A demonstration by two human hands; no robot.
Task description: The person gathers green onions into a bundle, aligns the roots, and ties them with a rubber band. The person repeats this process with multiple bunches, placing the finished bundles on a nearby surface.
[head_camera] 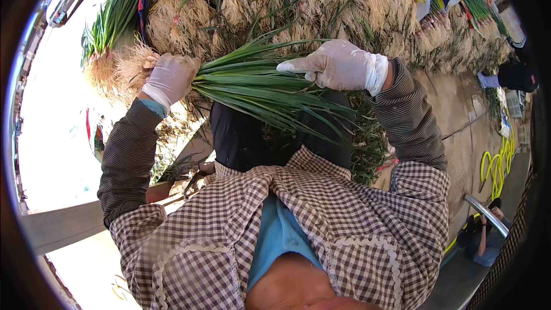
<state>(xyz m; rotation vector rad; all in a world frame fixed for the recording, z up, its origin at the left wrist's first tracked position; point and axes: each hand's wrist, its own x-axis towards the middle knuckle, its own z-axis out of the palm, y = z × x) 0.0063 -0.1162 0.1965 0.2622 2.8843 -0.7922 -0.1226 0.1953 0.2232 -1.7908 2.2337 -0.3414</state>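
My left hand [171, 78], in a pale, dirt-stained glove, grips a bunch of green garlic or similar allium plants [254, 79] around the stems. The bunch lies level above my knees, its long green leaves fanning out to the right. Pale roots [133, 64] stick out on the far side of my fist. Over the leaf ends hovers my right hand [333, 66], gloved the same way. Its index finger points left along the upper leaves and the other fingers are curled. Whether any leaf is pinched in it is hidden.
A long heap of rooted plants [254, 8] spans the ground before me. Another leafy bunch [114, 26] stands upright at left. Loose leaves [366, 150] litter the floor beside my knees. A yellow hose [495, 163] and another person [484, 241] are at right.
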